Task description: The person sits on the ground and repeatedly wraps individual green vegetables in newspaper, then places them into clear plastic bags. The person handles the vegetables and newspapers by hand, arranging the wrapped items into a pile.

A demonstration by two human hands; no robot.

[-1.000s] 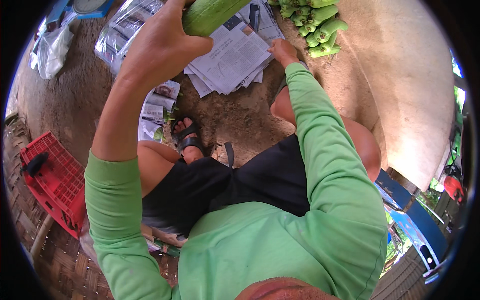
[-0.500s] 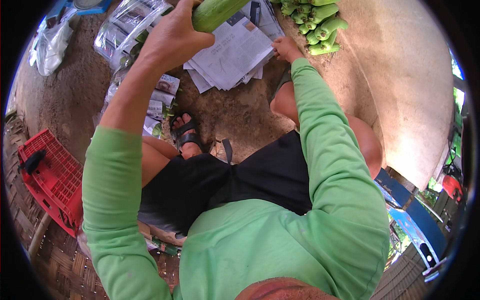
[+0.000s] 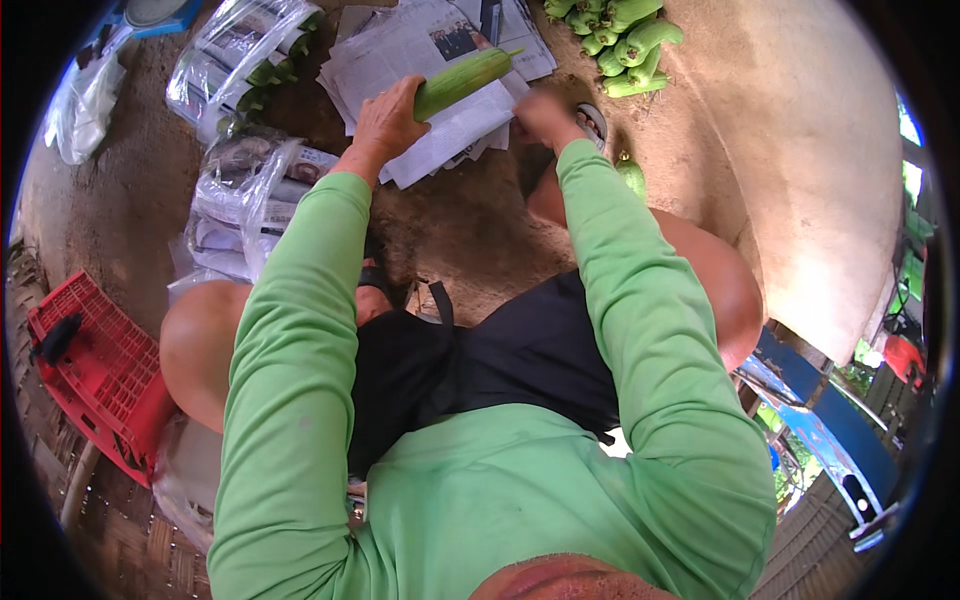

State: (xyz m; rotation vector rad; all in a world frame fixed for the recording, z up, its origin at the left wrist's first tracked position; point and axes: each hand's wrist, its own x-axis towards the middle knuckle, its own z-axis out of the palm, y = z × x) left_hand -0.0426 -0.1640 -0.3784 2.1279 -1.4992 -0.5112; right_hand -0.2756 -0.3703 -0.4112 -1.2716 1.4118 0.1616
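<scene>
My left hand (image 3: 391, 118) is wrapped round one end of a long green sponge gourd (image 3: 462, 86), holding it over a stack of newspaper sheets (image 3: 395, 58). The gourd's thin stem end points up and right. My right hand (image 3: 548, 117), blurred by motion, is at the right edge of the top newspaper sheet, with its fingers closed on that edge. Their exact grip is smeared.
More green gourds (image 3: 628, 45) lie piled at the far right, and a single one (image 3: 631, 178) lies by my right knee. Newspaper-wrapped bundles in clear plastic (image 3: 245, 60) stand at the left. A red plastic crate (image 3: 100, 375) is at the lower left.
My left hand has brought the gourd down and nearer, over the newspaper. My right hand has shifted slightly left and nearer at the paper's edge. My left knee has swung outward.
</scene>
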